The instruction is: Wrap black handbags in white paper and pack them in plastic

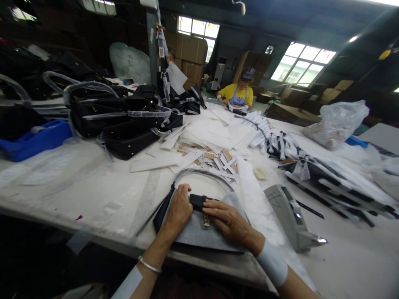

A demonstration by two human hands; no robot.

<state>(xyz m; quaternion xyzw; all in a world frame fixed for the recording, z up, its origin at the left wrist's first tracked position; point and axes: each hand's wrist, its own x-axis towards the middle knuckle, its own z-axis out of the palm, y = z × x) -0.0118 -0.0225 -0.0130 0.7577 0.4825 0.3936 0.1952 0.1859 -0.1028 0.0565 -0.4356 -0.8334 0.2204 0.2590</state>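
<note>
A handbag (199, 237) with a grey front and black side lies at the table's near edge, its plastic-wrapped handle (205, 171) arching away from me. A short black strap (196, 202) with a gold-coloured clasp (206, 220) crosses its upper middle. My left hand (180, 209) is closed at the bag's upper left, beside the strap, with curled fingers that seem to grip the bag's edge; their tips are hidden. Across the strap's right part, above the clasp, my right hand (227, 220) rests with its fingers stretched out flat.
Black handbags (131, 135) pile up at the left beside a blue bag (40, 139). Paper sheets (218, 128) and small tags (226, 160) lie ahead. A grey tape dispenser (288, 218) and wrapped straps (330, 182) sit right. A person in yellow (232, 93) works across the table.
</note>
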